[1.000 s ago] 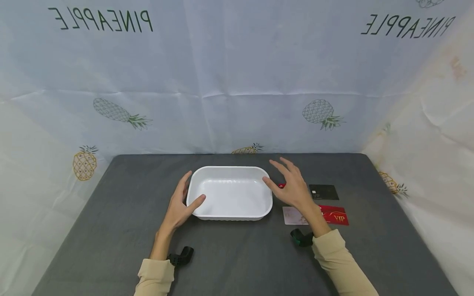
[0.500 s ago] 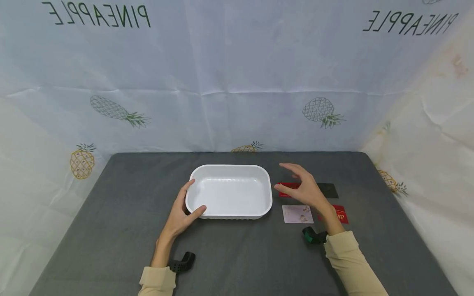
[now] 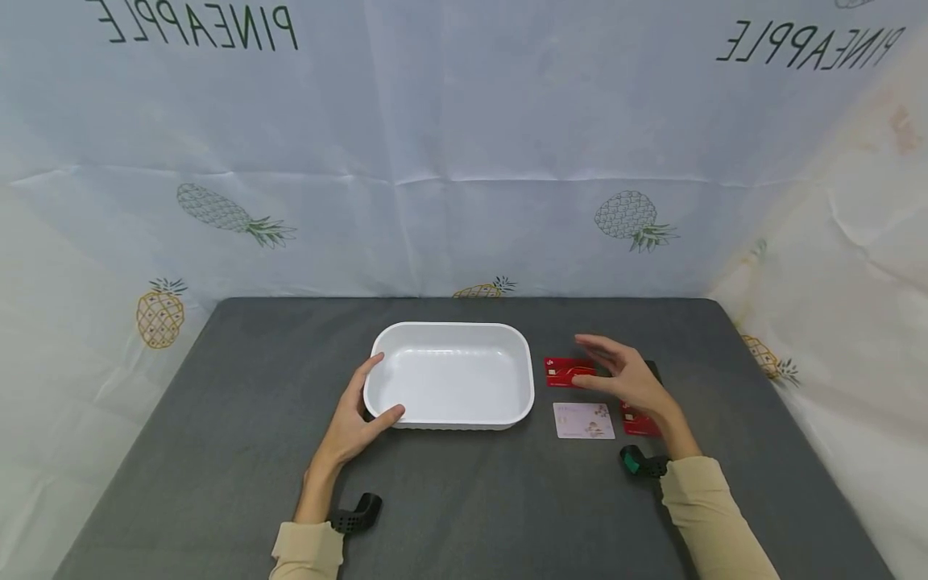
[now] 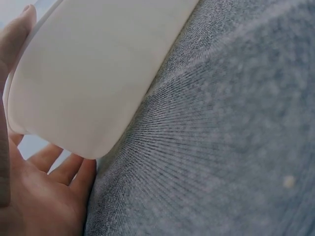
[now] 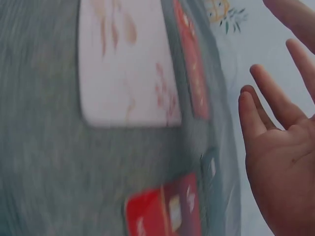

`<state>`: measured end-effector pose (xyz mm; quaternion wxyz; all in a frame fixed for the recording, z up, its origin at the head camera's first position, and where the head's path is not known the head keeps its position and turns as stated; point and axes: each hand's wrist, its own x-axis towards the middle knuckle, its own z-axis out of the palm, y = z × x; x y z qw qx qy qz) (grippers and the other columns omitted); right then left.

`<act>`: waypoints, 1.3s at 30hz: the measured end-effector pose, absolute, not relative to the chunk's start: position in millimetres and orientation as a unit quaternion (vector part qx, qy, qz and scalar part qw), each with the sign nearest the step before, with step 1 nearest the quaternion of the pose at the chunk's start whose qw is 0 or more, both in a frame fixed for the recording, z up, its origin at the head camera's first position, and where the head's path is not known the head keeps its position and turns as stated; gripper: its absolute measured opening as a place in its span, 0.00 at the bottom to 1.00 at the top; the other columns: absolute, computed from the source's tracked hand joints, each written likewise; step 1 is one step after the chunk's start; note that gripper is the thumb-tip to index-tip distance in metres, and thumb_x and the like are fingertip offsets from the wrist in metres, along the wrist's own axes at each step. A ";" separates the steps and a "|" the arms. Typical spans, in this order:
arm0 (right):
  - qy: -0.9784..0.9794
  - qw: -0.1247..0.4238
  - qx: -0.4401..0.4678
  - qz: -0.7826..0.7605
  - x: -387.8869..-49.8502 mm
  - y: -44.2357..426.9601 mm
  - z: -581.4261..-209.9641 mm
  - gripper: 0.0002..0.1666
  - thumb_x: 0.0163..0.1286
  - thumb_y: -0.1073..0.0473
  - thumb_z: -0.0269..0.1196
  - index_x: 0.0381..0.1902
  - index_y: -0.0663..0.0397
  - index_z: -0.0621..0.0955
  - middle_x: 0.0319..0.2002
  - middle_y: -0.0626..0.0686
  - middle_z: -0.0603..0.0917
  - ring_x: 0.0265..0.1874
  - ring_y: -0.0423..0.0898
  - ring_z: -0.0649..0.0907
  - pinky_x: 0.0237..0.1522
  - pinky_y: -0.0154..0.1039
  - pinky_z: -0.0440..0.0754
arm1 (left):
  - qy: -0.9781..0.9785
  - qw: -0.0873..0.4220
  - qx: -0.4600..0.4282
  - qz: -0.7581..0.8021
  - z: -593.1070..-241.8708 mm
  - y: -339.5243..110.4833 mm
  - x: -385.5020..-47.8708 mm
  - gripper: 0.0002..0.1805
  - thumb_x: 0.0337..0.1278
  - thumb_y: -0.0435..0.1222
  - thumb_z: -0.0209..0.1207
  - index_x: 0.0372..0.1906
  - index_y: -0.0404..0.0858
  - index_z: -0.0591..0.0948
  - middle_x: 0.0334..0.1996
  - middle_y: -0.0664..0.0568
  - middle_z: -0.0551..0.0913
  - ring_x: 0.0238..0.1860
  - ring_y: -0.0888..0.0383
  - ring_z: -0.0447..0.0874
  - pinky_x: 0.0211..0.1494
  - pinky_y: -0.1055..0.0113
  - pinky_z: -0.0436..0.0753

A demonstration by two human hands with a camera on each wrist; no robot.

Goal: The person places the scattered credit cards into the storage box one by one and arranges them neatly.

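White tray [image 3: 449, 379], left end: clasped by left hand [image 3: 353, 423] – thumb over rim; tray sits on grey table [image 3: 464, 499], unmoved.
Back red card [image 3: 561, 372]: mostly uncovered now.
Pink card [image 3: 584, 420]: fully visible; partly covered a second ago.
Right hand [image 3: 629, 377]: fingers spread – shifted right, from tray rim to over the cards.
Black card [image 3: 655, 370]: mostly hidden now.

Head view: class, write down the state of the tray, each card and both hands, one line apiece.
White tray, upright, open side up.
Left hand, holding the tray's left end, thumb over the rim.
Right hand, open, holding nothing.
Far red card, flat, partly hidden.
Pink card, flat, fully visible.
Near red card, flat, partly hidden.
Black card, mostly hidden.
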<state>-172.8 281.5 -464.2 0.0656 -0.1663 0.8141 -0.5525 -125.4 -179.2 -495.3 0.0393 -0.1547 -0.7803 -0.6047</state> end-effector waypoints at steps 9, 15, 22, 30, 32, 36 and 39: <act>0.823 0.067 -0.164 -0.540 -172.4 301.2 -479.5 0.42 0.64 0.65 0.72 0.73 0.65 0.68 0.72 0.70 0.69 0.65 0.26 0.73 0.64 0.18 0.69 | -0.778 0.031 -0.155 -0.609 -495.9 -179.7 -126.0 0.48 0.55 0.28 0.68 0.80 0.38 0.58 0.77 0.33 0.58 0.70 0.39 0.66 0.63 0.81 0.70; 0.827 0.073 -0.157 -0.535 -170.5 303.7 -482.0 0.41 0.64 0.64 0.72 0.73 0.65 0.69 0.71 0.71 0.70 0.63 0.23 0.73 0.63 0.17 0.68 | -0.781 0.026 -0.145 -0.607 -495.7 -180.1 -124.7 0.48 0.55 0.30 0.68 0.80 0.40 0.58 0.77 0.35 0.59 0.71 0.40 0.65 0.63 0.82 0.69; 0.850 0.096 -0.154 -0.494 -173.5 305.2 -480.7 0.42 0.63 0.60 0.74 0.73 0.60 0.71 0.72 0.67 0.71 0.64 0.30 0.72 0.62 0.15 0.65 | -0.786 0.026 -0.143 -0.601 -494.0 -180.0 -124.6 0.48 0.55 0.30 0.68 0.80 0.40 0.58 0.76 0.34 0.60 0.68 0.41 0.68 0.61 0.81 0.71; 0.860 0.110 -0.163 -0.470 -174.2 304.2 -476.8 0.41 0.64 0.59 0.73 0.73 0.60 0.71 0.72 0.67 0.71 0.70 0.65 0.70 0.61 0.13 0.63 | -0.783 0.023 -0.144 -0.604 -493.2 -179.8 -125.9 0.48 0.55 0.30 0.68 0.80 0.41 0.58 0.77 0.35 0.60 0.69 0.41 0.67 0.62 0.81 0.70; 0.865 0.112 -0.162 -0.461 -174.1 303.9 -475.8 0.41 0.65 0.59 0.72 0.73 0.59 0.71 0.72 0.66 0.71 0.70 0.66 0.70 0.60 0.13 0.63 | -0.784 0.024 -0.143 -0.603 -493.3 -179.8 -126.2 0.48 0.55 0.30 0.68 0.80 0.41 0.59 0.77 0.35 0.60 0.69 0.41 0.67 0.63 0.81 0.70; 0.883 0.104 -0.172 -0.424 -173.7 301.9 -472.8 0.40 0.66 0.58 0.72 0.73 0.58 0.71 0.69 0.65 0.73 0.67 0.64 0.73 0.61 0.19 0.68 | -0.785 0.023 -0.140 -0.603 -493.2 -179.6 -126.2 0.48 0.55 0.30 0.68 0.80 0.42 0.59 0.77 0.35 0.60 0.69 0.41 0.67 0.63 0.81 0.70; 0.897 0.096 -0.189 -0.388 -173.9 300.1 -469.9 0.40 0.66 0.58 0.71 0.73 0.59 0.71 0.66 0.65 0.76 0.63 0.62 0.74 0.65 0.37 0.75 | -0.784 0.023 -0.140 -0.605 -493.6 -179.4 -125.8 0.48 0.55 0.30 0.68 0.80 0.41 0.59 0.76 0.34 0.60 0.69 0.41 0.68 0.62 0.81 0.70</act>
